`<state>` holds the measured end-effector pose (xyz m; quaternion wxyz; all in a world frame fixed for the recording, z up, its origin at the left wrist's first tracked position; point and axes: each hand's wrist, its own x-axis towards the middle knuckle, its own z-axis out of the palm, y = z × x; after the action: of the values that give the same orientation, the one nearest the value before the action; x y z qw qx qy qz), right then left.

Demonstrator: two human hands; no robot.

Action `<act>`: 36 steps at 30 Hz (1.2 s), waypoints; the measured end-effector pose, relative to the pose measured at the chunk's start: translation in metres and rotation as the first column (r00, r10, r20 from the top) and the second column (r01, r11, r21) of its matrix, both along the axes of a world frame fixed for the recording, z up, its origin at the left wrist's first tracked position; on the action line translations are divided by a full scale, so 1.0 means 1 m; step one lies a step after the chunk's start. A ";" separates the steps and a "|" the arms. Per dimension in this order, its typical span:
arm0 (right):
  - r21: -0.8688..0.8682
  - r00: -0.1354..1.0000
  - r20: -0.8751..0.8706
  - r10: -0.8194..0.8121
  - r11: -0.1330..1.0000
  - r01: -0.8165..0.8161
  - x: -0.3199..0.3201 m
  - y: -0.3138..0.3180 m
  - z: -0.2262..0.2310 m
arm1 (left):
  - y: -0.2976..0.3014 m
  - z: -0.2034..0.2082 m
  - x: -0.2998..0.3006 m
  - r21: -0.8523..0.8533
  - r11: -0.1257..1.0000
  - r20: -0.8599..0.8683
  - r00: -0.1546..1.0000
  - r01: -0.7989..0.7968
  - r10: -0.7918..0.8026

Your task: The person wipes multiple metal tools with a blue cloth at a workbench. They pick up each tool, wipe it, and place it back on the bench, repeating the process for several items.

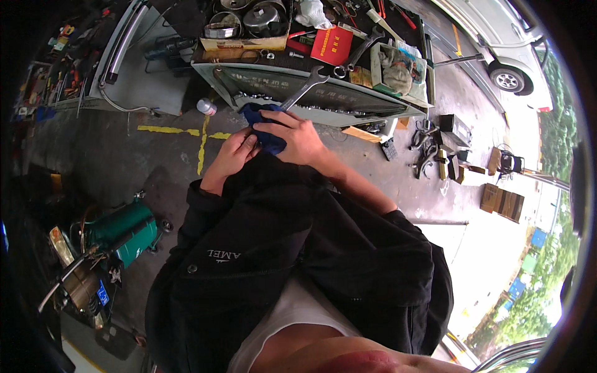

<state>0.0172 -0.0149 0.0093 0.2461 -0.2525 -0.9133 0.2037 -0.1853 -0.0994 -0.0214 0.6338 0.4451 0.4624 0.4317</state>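
Note:
A large silver open-ended wrench (303,92) points up and to the right in front of my body, its jaw end bare. A dark blue cloth (254,115) is bunched around its lower part and hides the other end. My right hand (295,138) lies over the cloth, its fingers closed around it and the wrench. At the cloth's lower left edge is my left hand (238,151), its thumb and fingers closed on the cloth. Whether the left fingers also touch the wrench is hidden.
A workbench (211,62) ahead carries another large wrench (359,55), a red booklet (331,45) and a box of rags (398,71). A white bottle (206,107) stands on the floor by it. A green tank (127,233) is at left; cardboard boxes (501,202) lie right.

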 end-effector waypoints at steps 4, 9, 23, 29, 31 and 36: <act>0.218 0.986 0.042 -0.163 0.964 0.150 0.012 0.023 -0.008 | -0.002 0.002 -0.004 0.011 0.999 0.014 0.999 0.050 -0.050; 0.200 0.882 0.058 -0.468 0.871 0.449 0.030 0.056 -0.001 | -0.003 -0.009 -0.010 0.082 0.992 0.000 0.996 0.092 -0.092; 0.172 0.952 0.061 -0.299 0.943 0.285 0.007 0.024 0.012 | 0.002 -0.008 -0.021 0.107 0.990 -0.019 0.996 0.092 -0.090; 0.154 0.851 0.031 -0.525 0.844 0.514 0.017 0.048 0.000 | 0.001 -0.002 -0.019 0.135 0.985 -0.021 0.994 0.111 -0.109; 0.098 0.887 0.004 -0.462 0.883 0.459 0.005 0.031 -0.008 | 0.003 -0.001 -0.017 0.126 0.988 -0.026 0.996 0.088 -0.085; 0.020 0.990 -0.067 -0.126 0.992 0.128 -0.027 -0.020 0.000 | 0.008 -0.005 -0.021 0.155 0.988 -0.172 0.985 0.022 0.005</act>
<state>-0.0101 -0.0352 0.0095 0.2913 -0.3003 -0.8893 0.1847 -0.2058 -0.0918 -0.0265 0.5566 0.5310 0.4779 0.4240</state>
